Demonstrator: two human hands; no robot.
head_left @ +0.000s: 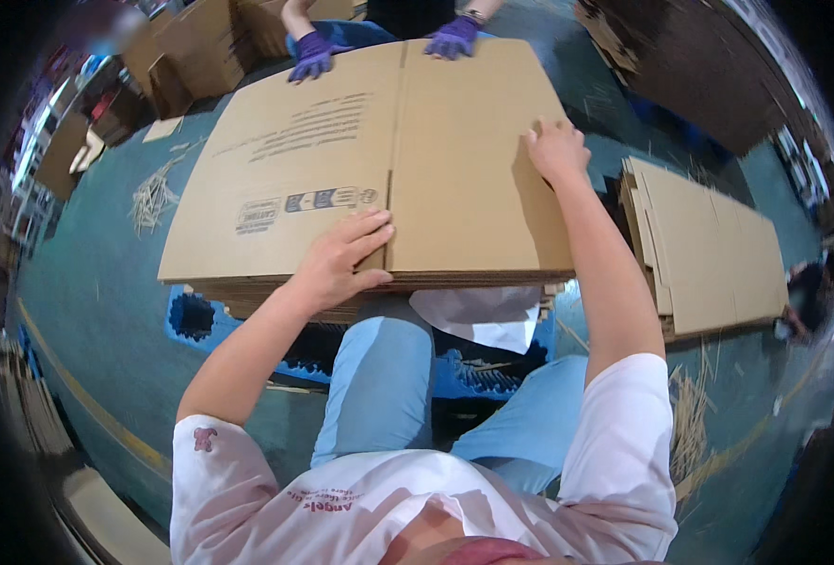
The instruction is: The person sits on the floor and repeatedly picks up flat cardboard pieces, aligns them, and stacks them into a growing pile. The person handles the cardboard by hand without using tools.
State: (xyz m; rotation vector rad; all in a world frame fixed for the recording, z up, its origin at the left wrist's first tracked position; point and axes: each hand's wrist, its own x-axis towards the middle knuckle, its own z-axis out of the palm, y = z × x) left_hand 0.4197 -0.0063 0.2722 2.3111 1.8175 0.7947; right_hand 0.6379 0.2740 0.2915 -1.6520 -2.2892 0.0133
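A large flattened cardboard box (473, 179) with dark print on its left half lies on top of a stack in front of me. My left hand (346, 252) rests on it beside the centre seam, fingers stretched out, the thumb close to the near edge. At the right edge is my right hand (558, 153), its fingers apart and slightly bent against the cardboard. Across the stack, another person's purple-gloved hands (313, 56) touch the far edge, one on each side of the seam.
Under the stack is a blue pallet (191, 315). More flattened cardboard (718, 250) is piled at the right. Upright cardboard sheets (191, 52) stand far left, and a big brown stack (680, 66) far right. Loose strips (153, 198) litter the green floor. White sheeting (483, 315) hangs below the stack.
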